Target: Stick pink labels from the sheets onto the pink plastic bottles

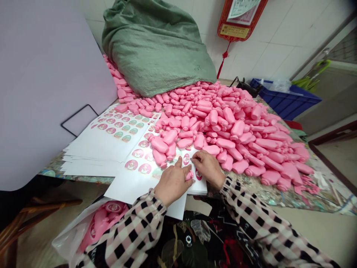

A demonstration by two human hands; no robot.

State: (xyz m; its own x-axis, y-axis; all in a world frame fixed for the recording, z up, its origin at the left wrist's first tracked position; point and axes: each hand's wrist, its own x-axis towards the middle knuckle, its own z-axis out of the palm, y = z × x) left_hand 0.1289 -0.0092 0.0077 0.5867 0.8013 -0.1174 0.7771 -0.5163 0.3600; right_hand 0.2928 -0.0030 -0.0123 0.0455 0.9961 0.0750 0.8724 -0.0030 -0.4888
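My left hand (173, 181) lies over the sticker sheets at the table's front edge, its fingers curled around a small pink bottle (189, 175). Only the bottle's neck end shows; the hand hides the rest. Just to the right, my right hand (208, 167) has thumb and fingertips pinched together. Whatever the pinch may hold is too small to make out. Close to those fingertips is a pink oval sticker (186, 159). Under both hands spreads a white sheet (125, 190) with rows of pink and pale green stickers. Several pink bottles (160, 145) rest on its upper part.
A large heap of pink bottles (237, 128) covers the table, spilling from a green sack (158, 48). Stacked sticker sheets (92, 156) lie left. A clear bag (69, 232) of labelled bottles sits below the table edge. A blue crate (290, 100) stands behind, right.
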